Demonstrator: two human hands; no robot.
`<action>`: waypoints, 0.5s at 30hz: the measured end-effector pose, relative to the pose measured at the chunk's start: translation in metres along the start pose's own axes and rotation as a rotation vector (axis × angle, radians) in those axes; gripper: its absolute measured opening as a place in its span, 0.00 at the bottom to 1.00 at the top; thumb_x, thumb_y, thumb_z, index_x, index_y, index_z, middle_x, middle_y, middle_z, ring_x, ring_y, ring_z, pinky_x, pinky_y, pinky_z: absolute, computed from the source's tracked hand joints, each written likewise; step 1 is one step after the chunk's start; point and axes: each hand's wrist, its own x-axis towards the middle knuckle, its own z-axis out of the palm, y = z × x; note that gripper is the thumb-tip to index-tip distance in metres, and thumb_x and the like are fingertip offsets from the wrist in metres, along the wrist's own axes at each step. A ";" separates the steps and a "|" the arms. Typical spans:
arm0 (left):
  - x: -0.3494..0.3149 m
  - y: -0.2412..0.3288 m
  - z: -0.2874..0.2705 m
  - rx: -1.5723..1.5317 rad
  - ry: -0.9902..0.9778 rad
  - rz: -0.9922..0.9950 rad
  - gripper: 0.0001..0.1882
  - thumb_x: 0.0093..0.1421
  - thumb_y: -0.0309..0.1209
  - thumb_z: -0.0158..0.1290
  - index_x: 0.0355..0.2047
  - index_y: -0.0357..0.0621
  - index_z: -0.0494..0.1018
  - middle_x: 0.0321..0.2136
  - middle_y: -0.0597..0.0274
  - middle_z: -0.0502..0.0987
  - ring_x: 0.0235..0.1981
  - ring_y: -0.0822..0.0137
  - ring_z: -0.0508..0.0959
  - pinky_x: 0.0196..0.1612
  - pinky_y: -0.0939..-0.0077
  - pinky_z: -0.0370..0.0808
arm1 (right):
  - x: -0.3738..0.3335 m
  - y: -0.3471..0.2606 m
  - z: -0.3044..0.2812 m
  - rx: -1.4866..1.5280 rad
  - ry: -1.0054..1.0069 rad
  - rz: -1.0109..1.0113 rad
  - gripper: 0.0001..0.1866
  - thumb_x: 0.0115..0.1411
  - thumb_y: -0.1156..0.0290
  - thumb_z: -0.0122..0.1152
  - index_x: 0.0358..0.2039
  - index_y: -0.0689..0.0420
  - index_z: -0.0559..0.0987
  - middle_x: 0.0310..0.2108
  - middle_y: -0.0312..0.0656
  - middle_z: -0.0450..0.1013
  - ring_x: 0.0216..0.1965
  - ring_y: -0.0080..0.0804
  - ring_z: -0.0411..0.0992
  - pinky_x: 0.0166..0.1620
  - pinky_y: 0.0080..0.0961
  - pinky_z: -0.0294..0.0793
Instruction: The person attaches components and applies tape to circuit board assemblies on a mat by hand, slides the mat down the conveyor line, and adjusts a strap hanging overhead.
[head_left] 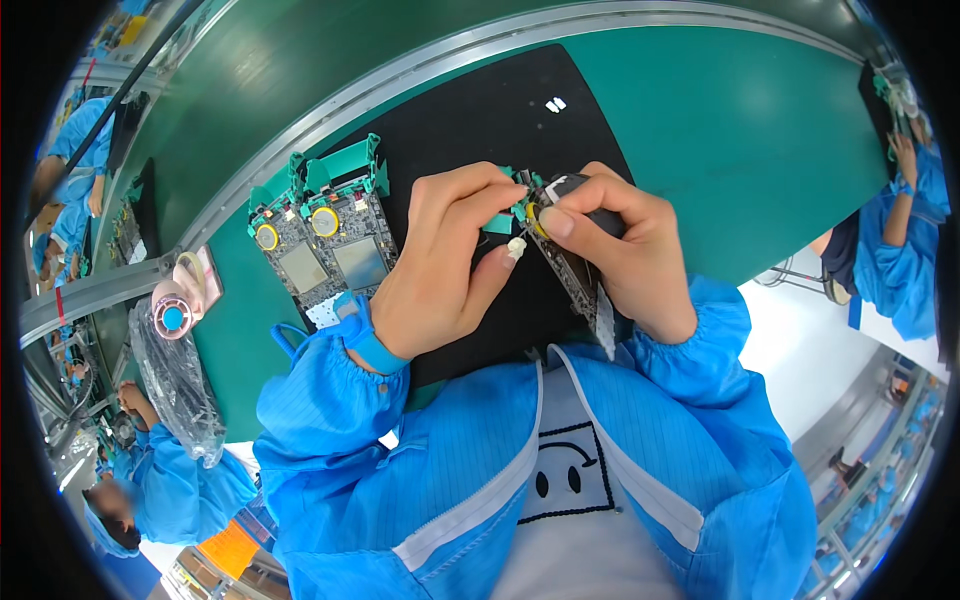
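Over the black mat, a circuit board (568, 268) is held tilted, nearly edge-on. My right hand (640, 245) grips it near its upper end, thumb against a yellow round coin cell (538, 220). Something dark and rounded shows behind the right fingers. My left hand (450, 250) has its fingers curled at the board's upper left, by green plastic parts (505, 222). At the left thumb tip is a small white connector (516, 247); what the other left fingertips pinch is partly hidden. Two more circuit boards, a left one (300, 268) and a right one (360, 262), lie beside my left hand.
Two small white pieces (556, 104) lie on the black mat (480, 110), which covers part of the green table (720, 130). At left are a tape roll (173, 315) and a clear plastic bag (180, 390). A metal rail edges the far side. People in blue work nearby.
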 end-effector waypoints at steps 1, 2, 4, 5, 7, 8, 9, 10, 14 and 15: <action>-0.001 -0.003 0.001 -0.015 0.062 0.070 0.24 0.47 0.18 0.56 0.46 0.39 0.66 0.44 0.52 0.66 0.46 0.51 0.67 0.53 0.56 0.63 | -0.002 -0.006 -0.001 -0.005 -0.004 0.004 0.05 0.50 0.76 0.66 0.27 0.61 0.79 0.26 0.34 0.66 0.28 0.18 0.65 0.28 0.14 0.62; -0.003 -0.004 0.002 -0.029 0.124 0.139 0.24 0.45 0.17 0.57 0.45 0.40 0.67 0.44 0.53 0.67 0.45 0.52 0.67 0.55 0.52 0.62 | -0.003 -0.012 -0.001 -0.125 0.010 -0.127 0.05 0.49 0.76 0.67 0.27 0.61 0.79 0.26 0.35 0.67 0.28 0.19 0.65 0.28 0.15 0.63; -0.009 -0.002 0.003 0.054 0.132 0.119 0.24 0.43 0.17 0.59 0.43 0.42 0.67 0.41 0.54 0.68 0.45 0.53 0.68 0.56 0.45 0.58 | -0.005 -0.012 -0.002 -0.248 0.007 -0.251 0.05 0.48 0.77 0.67 0.27 0.60 0.80 0.26 0.36 0.67 0.28 0.21 0.66 0.28 0.16 0.63; -0.014 -0.004 0.009 0.165 0.119 0.087 0.25 0.43 0.17 0.59 0.43 0.43 0.67 0.41 0.55 0.69 0.45 0.53 0.69 0.57 0.46 0.57 | -0.004 -0.004 -0.003 -0.391 0.000 -0.377 0.06 0.46 0.77 0.68 0.27 0.60 0.80 0.27 0.37 0.67 0.28 0.22 0.66 0.27 0.16 0.63; -0.022 -0.006 0.016 0.318 0.083 0.007 0.24 0.41 0.18 0.60 0.41 0.42 0.68 0.39 0.57 0.69 0.46 0.53 0.69 0.56 0.51 0.59 | -0.006 0.016 -0.003 -0.525 -0.039 -0.460 0.09 0.42 0.77 0.70 0.28 0.58 0.81 0.28 0.39 0.67 0.29 0.27 0.66 0.28 0.19 0.65; -0.024 -0.001 0.017 0.315 0.090 -0.003 0.24 0.41 0.18 0.60 0.41 0.42 0.68 0.39 0.57 0.69 0.46 0.53 0.69 0.56 0.51 0.59 | -0.008 0.020 -0.004 -0.528 -0.051 -0.457 0.09 0.42 0.77 0.70 0.28 0.58 0.81 0.28 0.39 0.67 0.29 0.27 0.66 0.28 0.19 0.65; -0.021 0.008 0.016 0.337 0.184 -0.026 0.22 0.41 0.17 0.60 0.39 0.42 0.69 0.38 0.57 0.70 0.44 0.53 0.70 0.52 0.56 0.63 | -0.010 0.022 -0.006 -0.556 -0.049 -0.494 0.10 0.41 0.78 0.71 0.27 0.58 0.81 0.29 0.39 0.68 0.30 0.27 0.66 0.29 0.19 0.65; -0.021 0.015 0.017 0.360 0.277 -0.049 0.20 0.41 0.17 0.60 0.37 0.41 0.71 0.36 0.58 0.70 0.42 0.54 0.71 0.48 0.60 0.68 | -0.010 0.023 -0.007 -0.584 -0.046 -0.531 0.10 0.40 0.78 0.71 0.26 0.58 0.81 0.29 0.39 0.68 0.30 0.28 0.67 0.29 0.20 0.65; -0.041 0.029 0.021 0.082 0.259 -0.293 0.11 0.49 0.21 0.58 0.34 0.38 0.73 0.30 0.58 0.72 0.32 0.63 0.74 0.34 0.71 0.71 | -0.008 0.024 -0.009 -0.559 -0.050 -0.536 0.10 0.39 0.78 0.72 0.25 0.58 0.81 0.29 0.39 0.68 0.31 0.29 0.66 0.30 0.21 0.65; -0.040 0.031 0.022 -0.219 0.163 -0.551 0.08 0.54 0.24 0.55 0.34 0.36 0.73 0.27 0.60 0.73 0.27 0.68 0.73 0.29 0.76 0.69 | -0.008 0.024 -0.010 -0.551 -0.065 -0.554 0.10 0.39 0.77 0.72 0.25 0.58 0.81 0.29 0.39 0.68 0.31 0.30 0.66 0.30 0.22 0.65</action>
